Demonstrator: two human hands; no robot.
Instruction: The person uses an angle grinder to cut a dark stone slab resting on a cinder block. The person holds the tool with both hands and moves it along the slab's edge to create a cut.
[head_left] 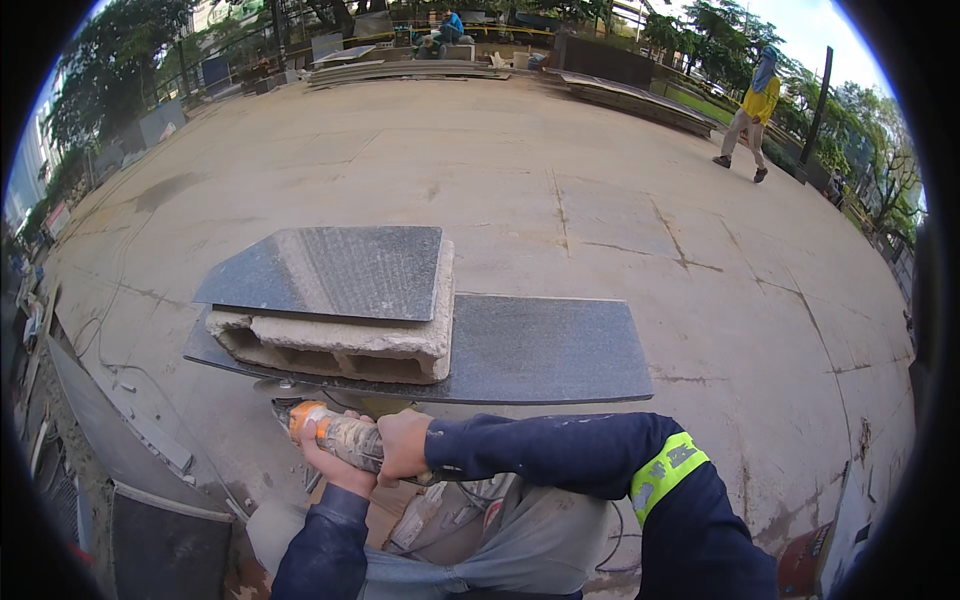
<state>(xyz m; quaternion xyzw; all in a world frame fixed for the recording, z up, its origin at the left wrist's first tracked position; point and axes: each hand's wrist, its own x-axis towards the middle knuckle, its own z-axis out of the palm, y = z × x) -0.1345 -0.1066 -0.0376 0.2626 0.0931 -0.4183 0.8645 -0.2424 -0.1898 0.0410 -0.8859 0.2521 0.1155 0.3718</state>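
Note:
An orange-and-grey angle grinder (345,436), dusty, lies across both my hands in front of me. My left hand (330,460) grips it near its head, while my right hand (403,440) holds the rear of its body. A dark speckled stone slab (545,345) lies low just beyond the grinder. On it stands a pale concrete hollow block (355,355), and a smaller cut slab (320,270) with an angled left corner rests on top of the block.
Large grey stone sheets (120,420) and scraps are at my left, with cables (160,390) on the paved floor (700,300). A person in yellow (755,110) walks at the back right. Another in blue (450,30) sits by stacked boards (400,70).

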